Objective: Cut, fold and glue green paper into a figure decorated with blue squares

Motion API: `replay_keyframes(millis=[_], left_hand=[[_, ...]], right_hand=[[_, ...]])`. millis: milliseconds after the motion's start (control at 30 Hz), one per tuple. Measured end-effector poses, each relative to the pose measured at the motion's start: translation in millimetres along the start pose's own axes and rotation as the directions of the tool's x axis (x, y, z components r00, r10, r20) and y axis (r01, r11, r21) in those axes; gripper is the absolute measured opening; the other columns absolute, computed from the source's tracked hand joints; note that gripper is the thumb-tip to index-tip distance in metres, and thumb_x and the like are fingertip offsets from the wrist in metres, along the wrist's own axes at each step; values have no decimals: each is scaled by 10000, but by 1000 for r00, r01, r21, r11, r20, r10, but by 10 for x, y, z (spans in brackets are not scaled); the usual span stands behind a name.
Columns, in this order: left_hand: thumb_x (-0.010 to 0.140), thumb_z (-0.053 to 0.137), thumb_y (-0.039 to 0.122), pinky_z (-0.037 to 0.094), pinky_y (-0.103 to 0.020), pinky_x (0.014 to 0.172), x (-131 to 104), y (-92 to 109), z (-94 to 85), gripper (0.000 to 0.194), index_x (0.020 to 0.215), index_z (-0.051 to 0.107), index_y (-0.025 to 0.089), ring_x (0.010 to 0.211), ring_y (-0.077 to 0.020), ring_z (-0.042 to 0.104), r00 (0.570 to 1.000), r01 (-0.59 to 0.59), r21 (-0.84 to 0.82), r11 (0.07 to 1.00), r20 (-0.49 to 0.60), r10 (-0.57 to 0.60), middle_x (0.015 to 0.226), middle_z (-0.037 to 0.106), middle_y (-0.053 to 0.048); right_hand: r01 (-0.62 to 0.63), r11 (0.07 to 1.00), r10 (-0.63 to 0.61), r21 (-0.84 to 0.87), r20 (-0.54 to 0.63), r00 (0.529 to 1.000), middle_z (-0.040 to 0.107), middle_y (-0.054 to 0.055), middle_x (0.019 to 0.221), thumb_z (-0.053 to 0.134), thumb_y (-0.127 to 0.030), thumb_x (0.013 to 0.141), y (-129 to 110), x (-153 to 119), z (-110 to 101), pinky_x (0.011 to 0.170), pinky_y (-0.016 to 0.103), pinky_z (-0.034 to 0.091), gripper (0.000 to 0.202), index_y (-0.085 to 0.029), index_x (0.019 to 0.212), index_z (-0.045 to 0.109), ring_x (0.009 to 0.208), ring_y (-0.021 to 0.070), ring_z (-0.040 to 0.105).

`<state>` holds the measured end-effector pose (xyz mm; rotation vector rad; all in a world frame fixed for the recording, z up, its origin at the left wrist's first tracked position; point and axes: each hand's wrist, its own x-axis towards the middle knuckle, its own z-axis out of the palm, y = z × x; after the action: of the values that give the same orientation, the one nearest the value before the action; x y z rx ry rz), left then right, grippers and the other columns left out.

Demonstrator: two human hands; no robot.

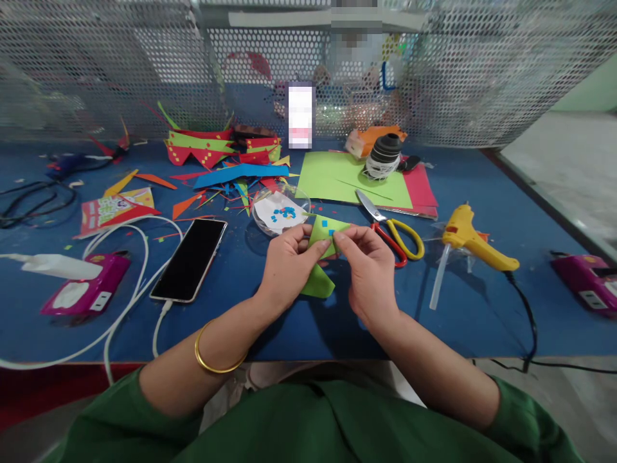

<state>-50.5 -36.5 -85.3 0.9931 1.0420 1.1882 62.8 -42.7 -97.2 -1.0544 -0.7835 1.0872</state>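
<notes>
Between my two hands is a folded strip of light green paper [320, 283] with a few small blue squares on its upper part. My left hand [289, 265] is closed on its left side, thumb on the front face. With thumb and fingers, my right hand [367, 270] pinches the right side, the thumb tip beside a blue square [331, 233]. Just behind my left hand stands a round clear dish [255, 222], holding white paper and several loose blue squares [284, 213]. Scissors [393, 238] with red and yellow handles lie close to my right hand.
Right: a yellow glue gun [470, 238] with its cord and a purple box [585, 280]. Left: a phone [190, 260] on a white cable, another purple box [91, 283]. Behind: green sheets [332, 177], a black-topped spool [384, 154], paper scraps [241, 173], red-green paper masks [200, 148], a perforated metal screen [144, 77].
</notes>
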Motion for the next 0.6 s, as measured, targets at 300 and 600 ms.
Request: replay_keyframes(millis=[300, 600], left_hand=[[716, 786, 273, 516, -180, 520, 3, 83, -6, 258, 917, 684, 146, 638, -162, 744, 995, 103, -14, 995, -9, -103, 800, 776, -30], [717, 754, 278, 500, -197, 520, 17, 64, -33, 247, 928, 709, 157, 617, -154, 720, 992, 113, 36, 993, 50, -114, 787, 756, -23]], right_hand=[[-50, 999, 49, -10, -106, 993, 650, -23, 806, 820, -358, 654, -114, 37, -172, 758, 299, 487, 360, -201, 933, 656, 765, 130, 596], [-102, 994, 101, -44, -21, 995, 634, -52, 697, 828, -312, 641, -88, 60, -257, 718, 283, 464, 364, -196, 946, 666, 684, 113, 580]])
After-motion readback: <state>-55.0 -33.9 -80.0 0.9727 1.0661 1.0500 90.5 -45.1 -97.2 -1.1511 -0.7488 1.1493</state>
